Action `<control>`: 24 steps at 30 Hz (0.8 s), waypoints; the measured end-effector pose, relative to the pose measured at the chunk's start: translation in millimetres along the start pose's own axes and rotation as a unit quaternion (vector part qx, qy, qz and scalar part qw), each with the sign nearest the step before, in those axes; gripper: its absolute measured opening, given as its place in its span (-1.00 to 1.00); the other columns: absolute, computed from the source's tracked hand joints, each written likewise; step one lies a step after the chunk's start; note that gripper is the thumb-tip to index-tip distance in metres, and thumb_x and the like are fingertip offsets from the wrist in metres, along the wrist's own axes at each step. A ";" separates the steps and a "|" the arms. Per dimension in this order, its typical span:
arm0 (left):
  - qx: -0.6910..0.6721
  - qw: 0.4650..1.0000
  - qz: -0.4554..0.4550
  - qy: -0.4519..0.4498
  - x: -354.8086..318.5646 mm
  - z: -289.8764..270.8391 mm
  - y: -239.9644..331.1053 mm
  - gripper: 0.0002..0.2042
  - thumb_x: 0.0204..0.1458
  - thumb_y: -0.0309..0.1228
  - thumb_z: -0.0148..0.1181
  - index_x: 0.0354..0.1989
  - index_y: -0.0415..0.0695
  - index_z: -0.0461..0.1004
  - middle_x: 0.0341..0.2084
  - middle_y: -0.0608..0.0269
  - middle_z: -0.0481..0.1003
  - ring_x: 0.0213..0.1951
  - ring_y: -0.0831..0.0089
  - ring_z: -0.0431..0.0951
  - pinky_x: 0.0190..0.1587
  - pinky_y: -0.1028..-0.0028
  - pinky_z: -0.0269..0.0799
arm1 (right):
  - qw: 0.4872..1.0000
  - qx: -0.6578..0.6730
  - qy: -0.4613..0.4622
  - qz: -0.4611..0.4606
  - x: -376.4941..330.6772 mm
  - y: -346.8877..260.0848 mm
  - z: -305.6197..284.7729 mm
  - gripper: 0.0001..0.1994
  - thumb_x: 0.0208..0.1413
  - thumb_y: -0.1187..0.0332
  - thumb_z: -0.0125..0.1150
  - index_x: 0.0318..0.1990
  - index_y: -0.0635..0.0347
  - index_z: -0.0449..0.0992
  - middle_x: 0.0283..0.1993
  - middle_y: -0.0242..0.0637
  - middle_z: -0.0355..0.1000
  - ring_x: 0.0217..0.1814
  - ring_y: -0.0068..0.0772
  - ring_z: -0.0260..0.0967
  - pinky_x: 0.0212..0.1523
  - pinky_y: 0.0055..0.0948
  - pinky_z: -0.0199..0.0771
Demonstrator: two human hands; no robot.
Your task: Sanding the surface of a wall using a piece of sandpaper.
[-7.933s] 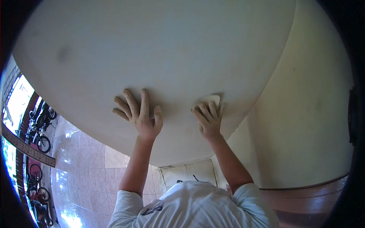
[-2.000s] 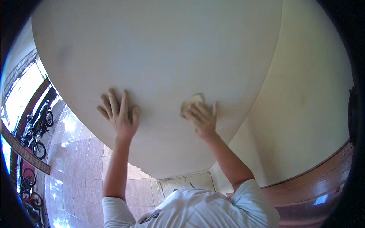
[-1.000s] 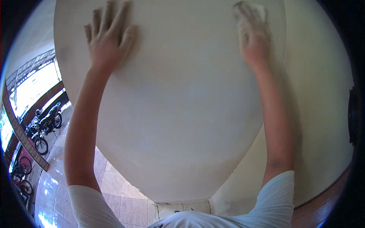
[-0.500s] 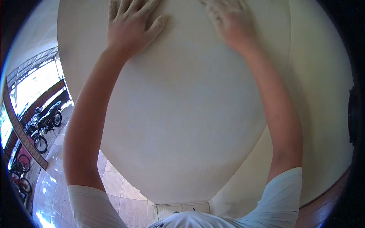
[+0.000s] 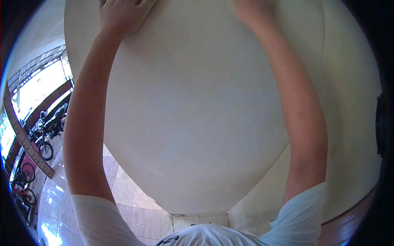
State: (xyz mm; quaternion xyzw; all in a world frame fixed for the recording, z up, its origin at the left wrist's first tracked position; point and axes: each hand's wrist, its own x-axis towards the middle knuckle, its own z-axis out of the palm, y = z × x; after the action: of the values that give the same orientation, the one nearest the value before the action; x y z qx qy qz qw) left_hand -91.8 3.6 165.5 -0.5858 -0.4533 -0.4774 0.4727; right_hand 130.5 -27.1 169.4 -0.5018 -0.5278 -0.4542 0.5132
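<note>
A broad cream wall face (image 5: 197,115) fills the head view, and both my arms reach up along it. My left hand (image 5: 123,14) lies flat on the wall at the top, fingers spread, holding nothing. My right hand (image 5: 250,10) is blurred and cut off by the top edge, and it presses against the same face. The pale pad it pressed a second ago is hidden under it or beyond the frame edge.
A second cream wall (image 5: 349,123) meets this one at the right, with a brown skirting (image 5: 349,221) at its foot. Beige floor tiles (image 5: 123,197) lie below. A motorcycle (image 5: 51,127) and bicycles (image 5: 22,180) stand at the far left.
Both hands have slid higher up the wall. The right hand with its pad has run partly out of the top of the view, and my arms are stretched further.
</note>
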 end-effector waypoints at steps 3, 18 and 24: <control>0.008 1.000 -0.011 0.007 -0.9 0.3 -9.3 -0.42 0.19 0.02 -0.15 0.39 0.21 0.03 0.42 0.26 -0.12 0.44 0.24 -0.23 0.42 0.09 -0.42 | 0.969 -0.043 -0.119 -0.213 -5.3 -23.0 -5.7 -0.52 0.33 0.27 -0.25 0.39 -0.15 0.03 0.48 -0.46 -0.10 0.54 -0.33 -0.27 0.50 -0.09 -0.42; 0.003 1.000 0.014 0.018 -3.0 10.1 -15.6 -0.42 0.18 0.02 -0.18 0.39 0.19 0.03 0.42 0.26 -0.10 0.44 0.23 -0.23 0.42 0.09 -0.40 | 0.977 0.050 -0.003 -0.209 10.1 -58.1 22.6 -0.54 0.32 0.26 -0.21 0.36 -0.09 0.10 0.47 -0.46 -0.04 0.51 -0.39 -0.17 0.49 -0.11 -0.30; -0.020 1.000 0.010 -0.005 -3.5 -4.9 -2.7 -0.41 0.18 0.01 -0.16 0.38 0.17 0.04 0.41 0.25 -0.10 0.43 0.21 -0.21 0.42 0.09 -0.39 | 0.999 0.009 -0.010 -0.033 13.1 -69.5 -13.7 -0.58 0.30 0.33 -0.18 0.30 0.00 0.20 0.44 -0.35 0.02 0.49 -0.33 -0.10 0.48 -0.21 -0.18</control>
State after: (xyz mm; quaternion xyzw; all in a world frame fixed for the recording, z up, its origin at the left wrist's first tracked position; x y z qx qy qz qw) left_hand -95.5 -1.1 162.9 -0.6017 -0.4407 -0.4785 0.4634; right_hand 62.8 -45.7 185.7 -0.4838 -0.5534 -0.4614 0.4969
